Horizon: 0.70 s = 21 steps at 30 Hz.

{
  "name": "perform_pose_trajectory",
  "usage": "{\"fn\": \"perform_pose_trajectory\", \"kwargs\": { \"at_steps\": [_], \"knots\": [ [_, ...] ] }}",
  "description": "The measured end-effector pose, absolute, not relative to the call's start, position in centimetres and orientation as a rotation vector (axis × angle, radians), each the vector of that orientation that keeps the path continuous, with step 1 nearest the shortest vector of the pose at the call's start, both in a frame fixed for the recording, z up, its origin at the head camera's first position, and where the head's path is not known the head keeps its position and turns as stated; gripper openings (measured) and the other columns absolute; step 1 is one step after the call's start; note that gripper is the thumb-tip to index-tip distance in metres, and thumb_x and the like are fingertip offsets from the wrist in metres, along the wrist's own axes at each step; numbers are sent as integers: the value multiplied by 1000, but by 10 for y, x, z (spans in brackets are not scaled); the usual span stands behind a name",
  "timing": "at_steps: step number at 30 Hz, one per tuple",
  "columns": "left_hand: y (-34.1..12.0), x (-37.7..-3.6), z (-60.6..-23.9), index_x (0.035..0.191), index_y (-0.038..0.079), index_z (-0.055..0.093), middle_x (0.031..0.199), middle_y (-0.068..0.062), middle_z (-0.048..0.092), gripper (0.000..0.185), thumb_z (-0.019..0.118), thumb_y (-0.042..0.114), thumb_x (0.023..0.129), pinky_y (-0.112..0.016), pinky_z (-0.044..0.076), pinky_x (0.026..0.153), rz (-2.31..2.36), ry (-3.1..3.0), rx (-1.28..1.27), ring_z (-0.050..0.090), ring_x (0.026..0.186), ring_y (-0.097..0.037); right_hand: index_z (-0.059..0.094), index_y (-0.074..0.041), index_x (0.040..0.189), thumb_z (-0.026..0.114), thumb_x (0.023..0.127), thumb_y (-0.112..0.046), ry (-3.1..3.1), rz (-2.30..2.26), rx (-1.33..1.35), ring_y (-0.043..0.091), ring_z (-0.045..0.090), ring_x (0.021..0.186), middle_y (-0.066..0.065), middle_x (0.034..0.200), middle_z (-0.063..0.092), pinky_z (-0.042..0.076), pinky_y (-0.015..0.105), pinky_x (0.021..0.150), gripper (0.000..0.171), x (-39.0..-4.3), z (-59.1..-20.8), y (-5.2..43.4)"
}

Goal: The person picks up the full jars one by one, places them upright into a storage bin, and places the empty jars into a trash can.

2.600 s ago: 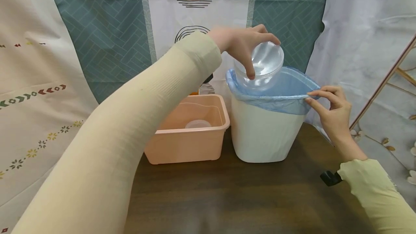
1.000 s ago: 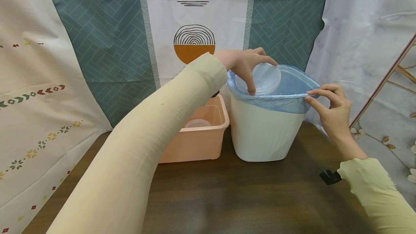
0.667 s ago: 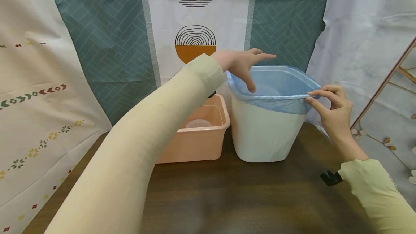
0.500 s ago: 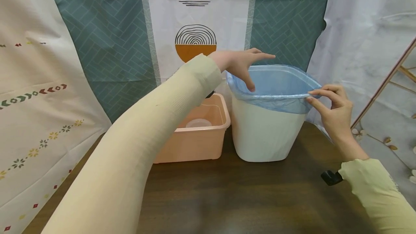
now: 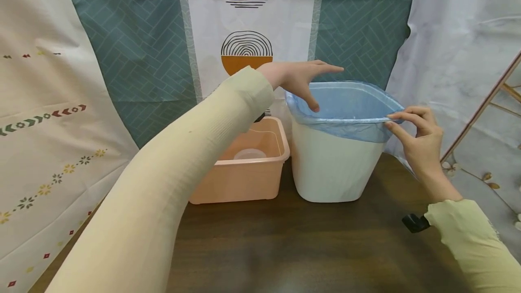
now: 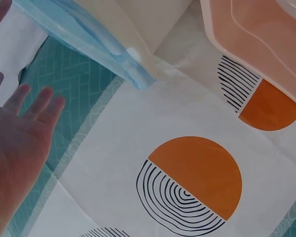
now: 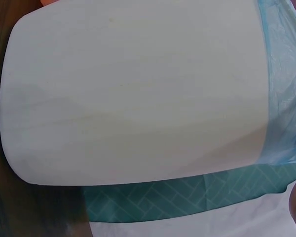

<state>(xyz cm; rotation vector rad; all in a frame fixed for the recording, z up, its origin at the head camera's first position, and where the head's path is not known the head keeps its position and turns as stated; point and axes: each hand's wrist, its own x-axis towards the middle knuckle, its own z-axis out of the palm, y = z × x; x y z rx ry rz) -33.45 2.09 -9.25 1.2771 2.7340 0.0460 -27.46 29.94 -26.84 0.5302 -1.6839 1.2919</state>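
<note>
A white trash can stands on the table, lined with a blue plastic bag folded over its rim. My left hand hovers over the can's left rim with its fingers spread and holds nothing. In the left wrist view that hand is apart from the bag's edge. My right hand pinches the bag at the can's right rim between thumb and fingers. The clear plastic container seen earlier is not visible now; the can's bottom is hidden. The right wrist view shows mostly the can's side.
Left of the can sits a peach plastic tub with a clear round plastic piece inside, partly behind my left arm. Both stand on a dark wooden table. Patterned cloths hang behind and at the sides.
My left hand lowered a clear plastic container into the lined can and let it go. Since then that hand has drifted slightly left. The right hand keeps its pinch on the bag.
</note>
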Motion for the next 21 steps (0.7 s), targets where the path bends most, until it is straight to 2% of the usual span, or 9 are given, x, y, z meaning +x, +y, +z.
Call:
{"fn": "perform_pose_trajectory", "kwargs": {
  "at_steps": [7, 13, 17, 21],
  "knots": [
    [14, -332, -90, 160, 33, 4, 168, 4, 0, 97, 71, 36, 89, -38, 22, 124, 38, 2746, 1319, 3, 156, -15, 70, 15, 102, 71, 84, 8, -1791, 1175, 442, 0, 49, 104, -20, 103, 55, 39, 9, 92, 19, -276, -268, 310],
    [1, -327, -98, 160, 33, 7, 169, 2, -2, 89, 66, 35, 94, -42, 17, 126, 29, 2812, 1341, 1, 157, -19, 74, 3, 105, 76, 81, 4, -1861, 1017, 350, -8, 46, 106, -28, 105, 55, 31, 14, 96, 24, -271, -265, 312],
    [-13, -317, -113, 160, 29, 12, 169, -3, 6, 85, 65, 36, 94, -45, 18, 125, 72, 2881, 1403, 9, 156, -24, 75, -3, 110, 75, 81, 4, -1845, 924, 331, -10, 40, 108, -33, 109, 52, 26, 18, 95, 30, -260, -263, 306],
    [-36, -304, -129, 159, 28, 18, 168, -5, 12, 84, 66, 41, 92, -48, 18, 124, 119, 2931, 1467, 15, 155, -28, 73, -5, 116, 70, 82, 1, -1803, 850, 360, -10, 37, 109, -31, 115, 50, 24, 20, 93, 34, -250, -260, 294]
  ]
}}
